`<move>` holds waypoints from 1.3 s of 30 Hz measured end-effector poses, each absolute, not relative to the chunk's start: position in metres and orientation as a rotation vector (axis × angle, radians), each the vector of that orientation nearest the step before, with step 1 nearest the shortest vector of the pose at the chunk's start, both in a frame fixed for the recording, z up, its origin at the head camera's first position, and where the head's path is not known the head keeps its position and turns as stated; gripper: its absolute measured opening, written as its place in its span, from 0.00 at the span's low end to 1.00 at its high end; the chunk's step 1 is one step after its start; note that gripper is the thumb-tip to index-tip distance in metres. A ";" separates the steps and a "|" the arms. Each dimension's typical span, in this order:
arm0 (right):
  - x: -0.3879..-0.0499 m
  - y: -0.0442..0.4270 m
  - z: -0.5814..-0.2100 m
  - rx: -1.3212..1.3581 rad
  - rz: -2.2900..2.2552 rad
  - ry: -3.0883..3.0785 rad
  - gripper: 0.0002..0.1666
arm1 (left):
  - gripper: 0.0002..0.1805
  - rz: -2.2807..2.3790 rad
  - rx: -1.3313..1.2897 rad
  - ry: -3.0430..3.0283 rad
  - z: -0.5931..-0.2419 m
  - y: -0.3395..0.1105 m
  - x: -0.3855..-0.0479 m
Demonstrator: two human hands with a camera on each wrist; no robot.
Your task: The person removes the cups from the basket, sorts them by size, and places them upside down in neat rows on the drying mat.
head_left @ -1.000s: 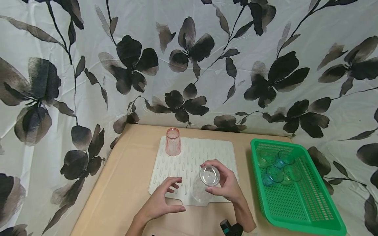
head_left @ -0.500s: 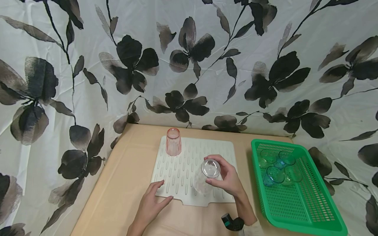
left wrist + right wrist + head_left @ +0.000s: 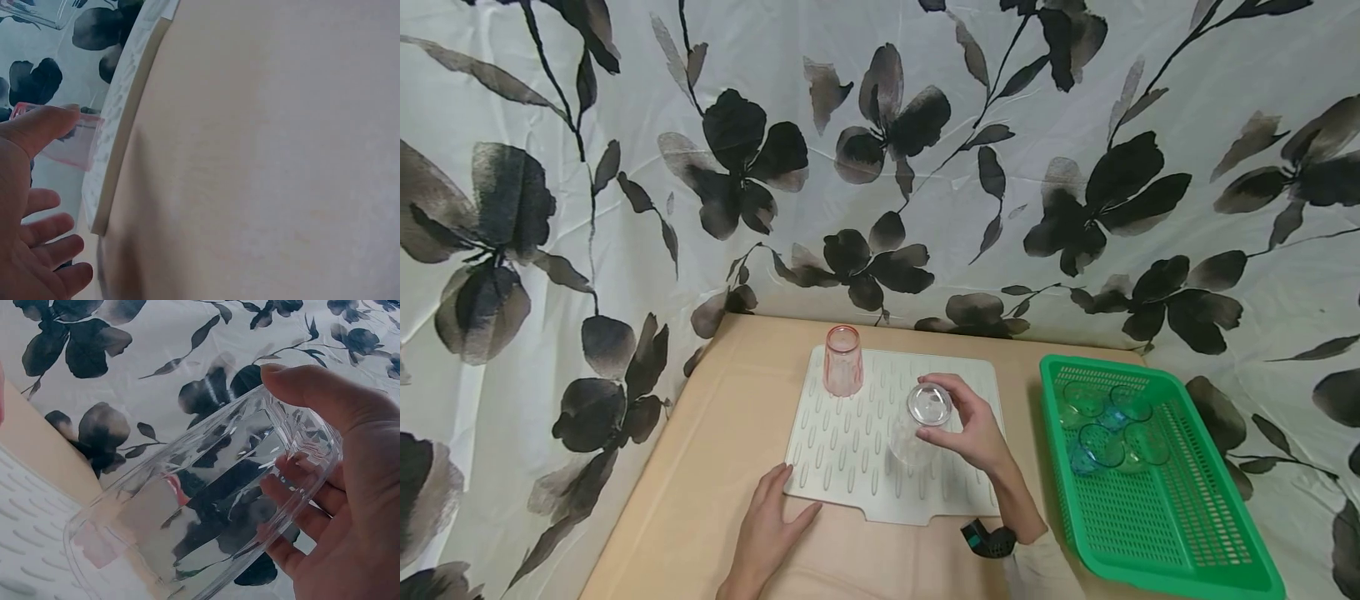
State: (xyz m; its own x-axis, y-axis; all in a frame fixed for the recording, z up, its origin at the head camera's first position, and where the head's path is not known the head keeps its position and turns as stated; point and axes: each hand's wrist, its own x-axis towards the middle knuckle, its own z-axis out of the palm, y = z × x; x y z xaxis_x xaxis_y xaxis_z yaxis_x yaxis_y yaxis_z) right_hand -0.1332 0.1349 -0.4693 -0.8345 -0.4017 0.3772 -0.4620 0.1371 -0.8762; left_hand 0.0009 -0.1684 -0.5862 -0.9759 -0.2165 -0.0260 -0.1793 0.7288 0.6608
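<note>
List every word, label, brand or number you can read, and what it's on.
None: no text can be read on the clear glass, pink glass, white mat or green basket.
The black wrist device is too small to tell whether it bears any.

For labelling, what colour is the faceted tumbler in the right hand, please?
The transparent tumbler is colourless, best seen in the right wrist view.

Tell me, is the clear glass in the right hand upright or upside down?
Upside down: the right hand grips the clear glass by its base, which faces up; its rim points down.
</note>
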 end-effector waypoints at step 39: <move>-0.220 0.089 -0.519 0.246 1.777 -2.536 0.46 | 0.54 -0.962 0.369 -2.945 -0.608 -0.183 0.002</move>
